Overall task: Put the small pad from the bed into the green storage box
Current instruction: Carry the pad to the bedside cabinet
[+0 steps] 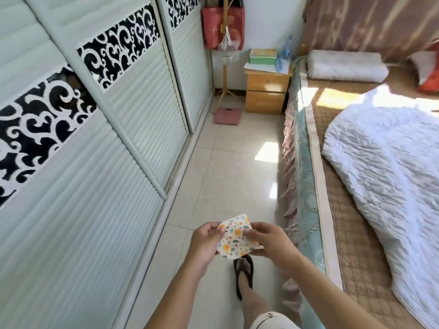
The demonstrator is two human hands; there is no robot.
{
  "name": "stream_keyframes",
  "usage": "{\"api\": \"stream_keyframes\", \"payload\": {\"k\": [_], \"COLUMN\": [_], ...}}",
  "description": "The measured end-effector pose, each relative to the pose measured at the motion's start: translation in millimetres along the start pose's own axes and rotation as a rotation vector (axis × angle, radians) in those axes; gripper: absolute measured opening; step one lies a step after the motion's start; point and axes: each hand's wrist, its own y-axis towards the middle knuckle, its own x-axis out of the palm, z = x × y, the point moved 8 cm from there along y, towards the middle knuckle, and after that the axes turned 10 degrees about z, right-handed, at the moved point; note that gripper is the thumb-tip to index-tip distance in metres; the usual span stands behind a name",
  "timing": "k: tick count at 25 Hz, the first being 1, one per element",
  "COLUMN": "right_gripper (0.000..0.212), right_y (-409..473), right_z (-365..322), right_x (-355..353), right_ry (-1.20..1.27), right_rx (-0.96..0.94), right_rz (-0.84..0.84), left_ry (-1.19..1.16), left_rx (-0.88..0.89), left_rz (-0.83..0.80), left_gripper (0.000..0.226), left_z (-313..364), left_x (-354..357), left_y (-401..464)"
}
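Between wardrobe [95, 150] and bed [344, 210]: tiled floor [225, 174], sunlit.

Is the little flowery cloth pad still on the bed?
No, it's off the bed. The small floral fabric pad is held by the left hand and right hand above the floor.

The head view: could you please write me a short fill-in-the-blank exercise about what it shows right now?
1. The floral pad is held by ____ hands.
2. The green box sits on the wooden ____.
3. The pink scale lies on the ____.
4. The white quilt lies on the ____.

Missing words: both; nightstand; floor; bed.
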Motion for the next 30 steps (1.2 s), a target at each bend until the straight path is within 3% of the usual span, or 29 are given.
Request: {"api": "stream_keyframes", "payload": {"k": [6,13,20,25,30], "right_gripper": [0.025,0.016,0.012,0.002,0.003], "right_y": [120,242,374,474,566], "right_z": [-99,-206,-284,-364,-445], "right_x": [-7,-31,-72,-91,-112], "right_ry": [0.04,0.089,0.181,0.266,0.33], "right_rx": [0.029,-0.022,0.014,0.058,0.054], "right_rz": [-0.012,0.061,0.253,0.321,0.404], "left_ry": [0.053,0.179,0.609,1.2,1.353], "left_rx": [0.049,0.076,0.216,0.439,0.496], "left_rz": [-0.006,-0.034,-0.098,-0.359,-0.416], "left_gripper": [0.011,0.02,0.029,0.044,0.048], "left_z": [111,208,283,350,435], "left_x": [48,101,152,207,250], "left_y": [116,235,376,476,581]}}
